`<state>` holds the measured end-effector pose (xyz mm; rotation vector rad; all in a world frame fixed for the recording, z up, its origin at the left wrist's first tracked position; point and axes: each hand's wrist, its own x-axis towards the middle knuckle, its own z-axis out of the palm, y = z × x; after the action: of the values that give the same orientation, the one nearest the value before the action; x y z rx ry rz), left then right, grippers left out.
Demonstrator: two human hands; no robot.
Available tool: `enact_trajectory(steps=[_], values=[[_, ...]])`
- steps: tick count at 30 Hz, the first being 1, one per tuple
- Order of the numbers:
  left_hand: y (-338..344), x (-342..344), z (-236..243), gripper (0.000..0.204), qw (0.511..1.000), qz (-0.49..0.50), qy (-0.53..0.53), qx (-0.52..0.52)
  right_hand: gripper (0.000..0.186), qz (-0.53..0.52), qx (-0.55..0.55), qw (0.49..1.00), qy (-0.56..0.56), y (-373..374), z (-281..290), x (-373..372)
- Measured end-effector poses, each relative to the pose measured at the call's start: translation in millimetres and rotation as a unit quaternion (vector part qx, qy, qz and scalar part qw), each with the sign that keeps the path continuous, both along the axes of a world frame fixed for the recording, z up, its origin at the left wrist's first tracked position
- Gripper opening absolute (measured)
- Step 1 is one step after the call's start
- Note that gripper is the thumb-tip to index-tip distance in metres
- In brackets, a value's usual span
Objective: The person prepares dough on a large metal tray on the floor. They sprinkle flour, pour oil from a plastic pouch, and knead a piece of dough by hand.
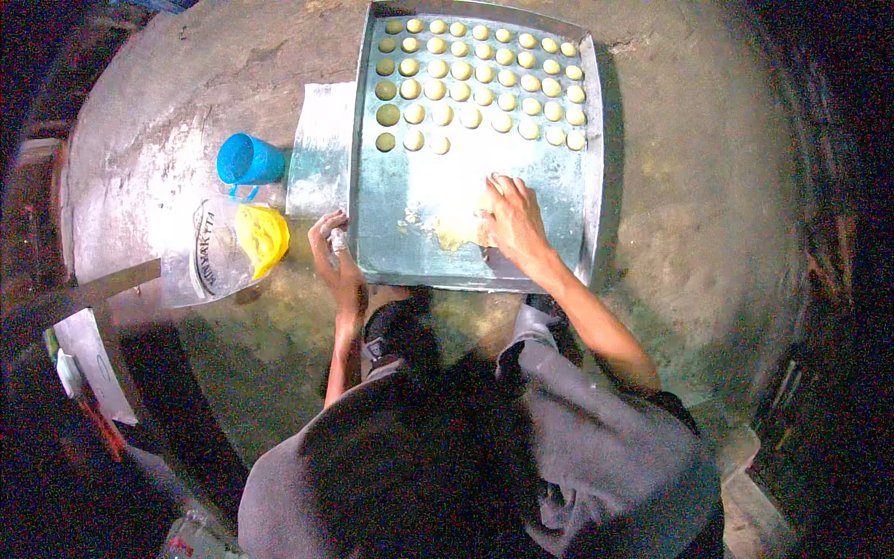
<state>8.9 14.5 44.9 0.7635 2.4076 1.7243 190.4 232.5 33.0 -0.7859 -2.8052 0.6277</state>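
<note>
A large rectangular metal tray (382,252) lies before me on the floor. Rows of small round pale dough pieces (460,70) cover its far half. My right hand (514,219) is over the tray's near half, fingers curled and pressed together. What they hold, if anything, is hidden. Beside those fingers a smear of yellowish dough (454,235) with loose crumbs spreads over the metal. My left hand (337,256), its fingertips whitened, is closed at the tray's left rim, close to the near corner.
Left of the tray stand a blue plastic mug (251,160) and a clear printed plastic bag (200,256) with a yellow packet (263,240). A pale sheet (321,149) lies along the tray's left side. My feet are just below its near edge. Worn concrete floor (698,168) surrounds everything.
</note>
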Motion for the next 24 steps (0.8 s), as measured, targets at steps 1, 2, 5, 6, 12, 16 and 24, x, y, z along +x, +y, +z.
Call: enact_trajectory(steps=[1, 2, 5, 6, 12, 16, 24], values=[[-0.6, 0.6, 1.0, 0.021, 1.0, 0.0, 0.012, -0.001, 0.052, -0.02, -0.013, 1.0, -0.002, 0.7, 3.5, -3.6], [0.1, 1.5, 1.2, 0.021, 1.0, 0.005, 0.003, 0.006, 0.052, -0.036, -0.029, 0.999, -0.01, 4.8, 3.6, -3.6], [2.1, 1.9, -2.3, 0.02, 0.999, 0.01, -0.021, 0.033, 0.05, -0.079, -0.078, 0.993, -0.032, 23.1, -8.1, -3.3], [1.6, 1.4, -3.1, 0.02, 0.999, 0.007, -0.02, 0.032, 0.047, -0.081, -0.076, 0.993, -0.034, 27.9, -7.5, -3.9], [-2.5, -1.4, -9.6, 0.021, 0.999, -0.008, -0.007, 0.049, 0.03, 0.003, -0.101, 0.995, -0.005, 43.9, -0.4, -6.8], [-0.5, 1.2, -6.0, 0.021, 0.999, -0.003, -0.012, 0.045, 0.026, 0.031, -0.207, 0.978, 0.018, 49.2, 13.0, -4.7], [3.1, 2.1, 0.1, 0.021, 1.0, -0.001, 0.004, 0.025, 0.03, 0.012, -0.34, 0.938, 0.069, 49.3, 13.6, 26.6]])
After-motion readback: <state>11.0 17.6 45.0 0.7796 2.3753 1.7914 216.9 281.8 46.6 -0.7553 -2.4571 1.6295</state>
